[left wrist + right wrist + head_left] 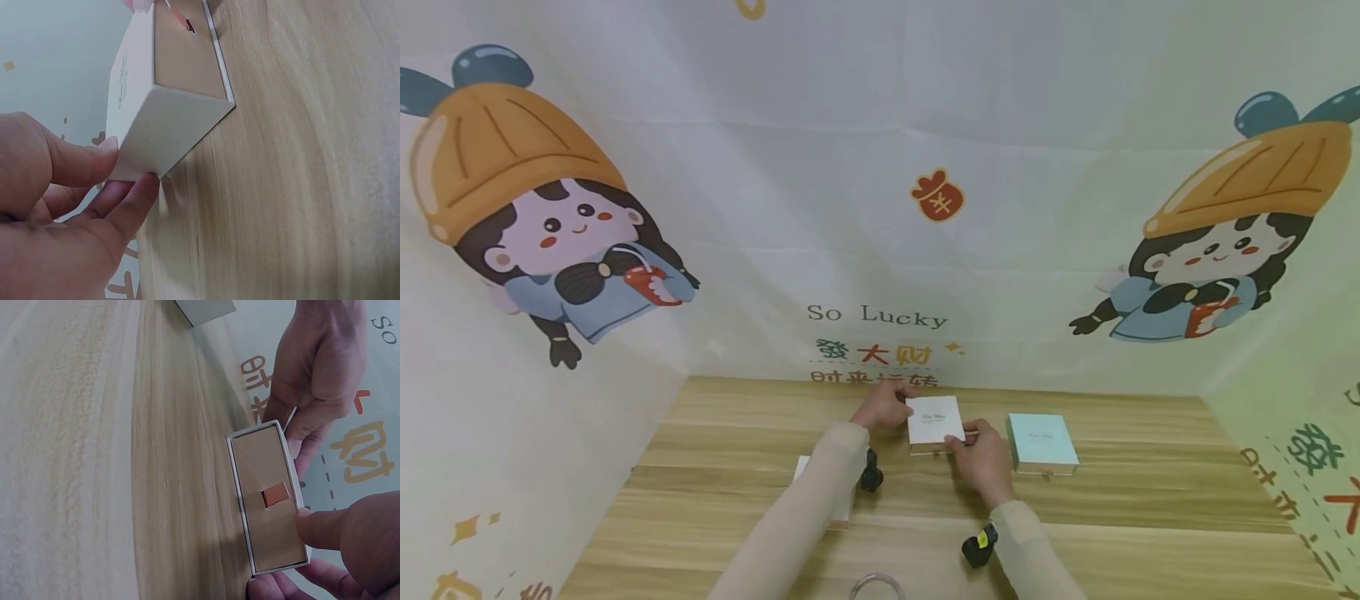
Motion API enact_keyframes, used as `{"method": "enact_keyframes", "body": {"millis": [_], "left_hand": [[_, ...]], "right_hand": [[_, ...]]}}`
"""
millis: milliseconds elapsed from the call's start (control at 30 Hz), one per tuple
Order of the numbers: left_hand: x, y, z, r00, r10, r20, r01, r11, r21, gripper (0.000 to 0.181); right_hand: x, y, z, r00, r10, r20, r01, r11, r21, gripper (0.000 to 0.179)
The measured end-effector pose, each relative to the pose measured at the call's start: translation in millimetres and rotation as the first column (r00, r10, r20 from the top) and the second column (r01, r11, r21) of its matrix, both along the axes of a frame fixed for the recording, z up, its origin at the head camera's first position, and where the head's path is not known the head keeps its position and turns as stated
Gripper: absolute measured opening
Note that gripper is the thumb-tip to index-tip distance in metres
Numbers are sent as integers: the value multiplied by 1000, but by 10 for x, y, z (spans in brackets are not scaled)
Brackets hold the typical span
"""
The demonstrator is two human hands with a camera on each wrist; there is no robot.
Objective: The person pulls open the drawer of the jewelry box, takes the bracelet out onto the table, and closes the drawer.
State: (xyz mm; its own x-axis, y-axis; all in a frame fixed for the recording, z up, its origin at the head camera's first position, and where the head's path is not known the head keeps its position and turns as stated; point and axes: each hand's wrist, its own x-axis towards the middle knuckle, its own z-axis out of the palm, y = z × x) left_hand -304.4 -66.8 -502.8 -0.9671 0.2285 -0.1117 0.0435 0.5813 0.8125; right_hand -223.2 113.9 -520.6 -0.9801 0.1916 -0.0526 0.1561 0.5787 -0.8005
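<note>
A white box (934, 419) with small lettering on its lid is between both hands near the back of the wooden table. Its tan drawer front (265, 531) has an orange ribbon tab (276, 495) and faces the person. My left hand (883, 406) pinches the box's left side toward the rear corner, thumb at the lid edge and fingers lower down. At the front right corner, my right hand (983, 457) grips it with the thumb at the lid edge and fingers around the right side. Whether the box touches the table all along its base I cannot tell.
Right of the hands lies a pale blue box (1043, 442). Another white box (841, 510) is partly hidden by the left forearm. A clear ring-shaped object (877, 579) shows at the bottom edge. Printed cloth walls (1037, 333) border the table (1150, 492).
</note>
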Motion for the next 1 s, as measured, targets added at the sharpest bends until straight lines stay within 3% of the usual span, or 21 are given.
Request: {"method": "enact_keyframes", "body": {"millis": [300,567,833,1000], "left_hand": [[81,-3,65,999,1,-43,-5,997,-80,31],[127,-8,70,998,13,-60,-21,990,-142,16],[190,-125,19,993,-31,-118,13,989,-151,31],[244,-157,25,991,-42,-125,14,976,-219,31]], "right_hand": [[-24,52,29,1000,19,7,-19,1000,-17,34],[-70,76,43,1000,17,-20,-17,1000,-7,33],[-114,57,23,1000,19,-5,-19,999,-36,30],[-142,76,16,999,32,-4,-33,999,-39,29]]}}
